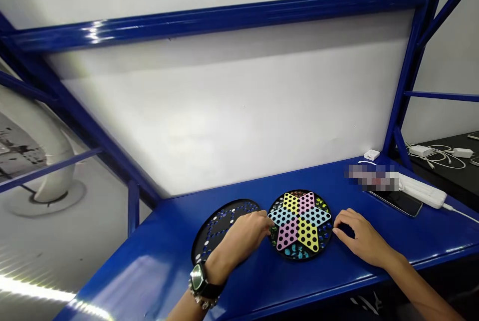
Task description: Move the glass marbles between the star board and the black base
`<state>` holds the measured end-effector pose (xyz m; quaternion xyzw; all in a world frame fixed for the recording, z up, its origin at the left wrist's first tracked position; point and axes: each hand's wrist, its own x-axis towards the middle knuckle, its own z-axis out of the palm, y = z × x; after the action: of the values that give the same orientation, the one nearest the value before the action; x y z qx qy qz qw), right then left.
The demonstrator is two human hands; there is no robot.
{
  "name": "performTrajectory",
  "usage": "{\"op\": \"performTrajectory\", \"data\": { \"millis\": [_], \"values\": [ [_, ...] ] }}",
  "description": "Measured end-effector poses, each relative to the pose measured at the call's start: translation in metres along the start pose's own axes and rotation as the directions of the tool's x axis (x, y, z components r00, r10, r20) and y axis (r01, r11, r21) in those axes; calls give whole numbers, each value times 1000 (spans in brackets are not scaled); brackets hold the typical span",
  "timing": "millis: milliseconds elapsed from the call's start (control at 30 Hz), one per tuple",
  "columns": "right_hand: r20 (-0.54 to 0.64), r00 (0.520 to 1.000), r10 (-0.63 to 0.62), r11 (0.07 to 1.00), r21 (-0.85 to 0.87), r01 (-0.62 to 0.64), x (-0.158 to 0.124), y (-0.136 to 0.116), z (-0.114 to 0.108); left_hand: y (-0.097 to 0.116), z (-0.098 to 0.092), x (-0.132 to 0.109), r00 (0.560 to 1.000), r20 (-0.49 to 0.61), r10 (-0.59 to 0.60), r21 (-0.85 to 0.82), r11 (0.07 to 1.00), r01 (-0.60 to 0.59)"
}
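A round black Chinese checkers board (300, 224) with a star of yellow, pink and blue points lies on the blue table (262, 281). Marbles sit in holes around its edge. My left hand (249, 233), with a watch on the wrist, rests at the board's left rim, fingers curled together near the marbles there; what they pinch is hidden. My right hand (359, 238) lies on the table at the board's right rim, fingers bent and touching the edge. A second round black tray (220, 223) with marbles lies just left of the board, partly under my left hand.
A phone (398, 202) and a white power strip (422, 192) lie at the right back of the table. White chargers and cables (437, 154) sit on a dark surface beyond. Blue frame posts (411, 76) rise at the sides; a white wall panel stands behind.
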<state>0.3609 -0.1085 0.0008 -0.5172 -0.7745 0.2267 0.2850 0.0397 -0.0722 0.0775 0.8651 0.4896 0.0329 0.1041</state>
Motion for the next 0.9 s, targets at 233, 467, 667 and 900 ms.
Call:
{"op": "performTrajectory", "data": {
  "millis": [233,467,667,900],
  "values": [
    [0,1000,10,1000,-8,-10,1,1,1,4,13,5,996,15,86,-137,987,-83],
    [-6,1000,-2,1000,-2,2,1,0,0,-3,15,-4,997,-47,63,-184,980,-71],
    [-2,1000,-2,1000,9,2,1,0,0,-3,11,-7,998,-52,27,-168,985,-35],
    [-4,1000,5,1000,7,-5,1,0,2,-2,8,2,999,-46,20,-51,998,-23]
  ]
}}
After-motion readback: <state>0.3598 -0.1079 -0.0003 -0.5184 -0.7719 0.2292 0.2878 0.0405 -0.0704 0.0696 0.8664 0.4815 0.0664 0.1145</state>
